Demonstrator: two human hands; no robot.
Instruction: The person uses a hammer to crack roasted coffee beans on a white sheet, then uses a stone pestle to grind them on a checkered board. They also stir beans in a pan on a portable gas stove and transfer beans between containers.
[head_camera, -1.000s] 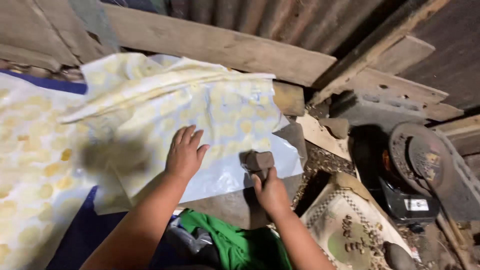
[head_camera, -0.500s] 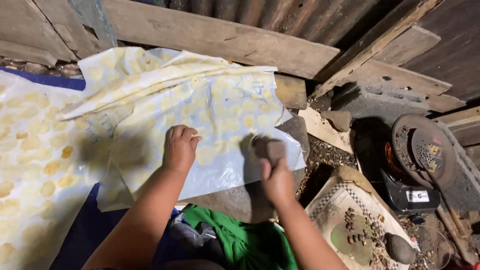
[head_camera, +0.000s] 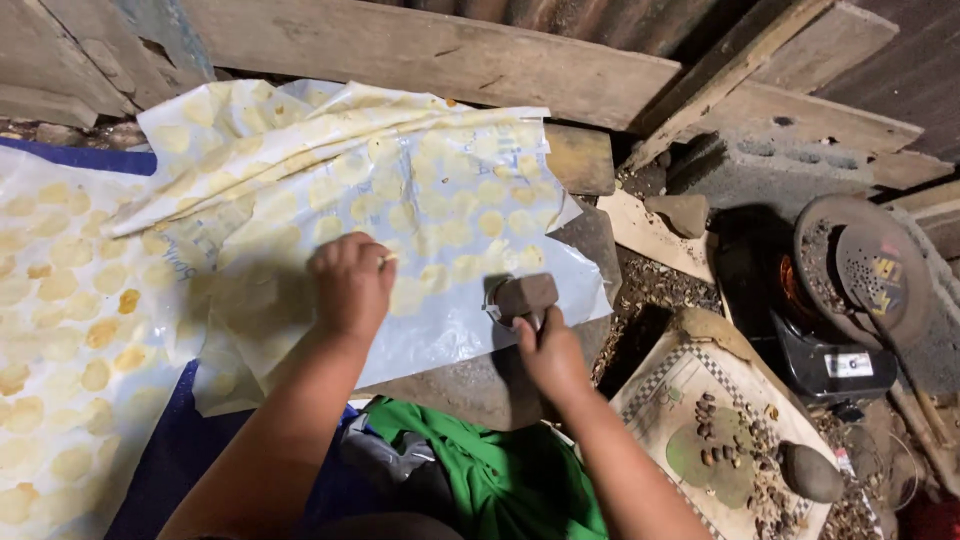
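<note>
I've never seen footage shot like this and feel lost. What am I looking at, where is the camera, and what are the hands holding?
The camera sits on a person's head and looks down, so the two bare arms are that person's own. The left hand presses, fingers curled, on a clear plastic sheet covered with pale yellow round discs. The right hand grips a small brown hammer-like block over the sheet's edge, which lies on a grey stone slab. A green cloth lies below, and a patterned tray with dark seeds sits to the right.
</note>
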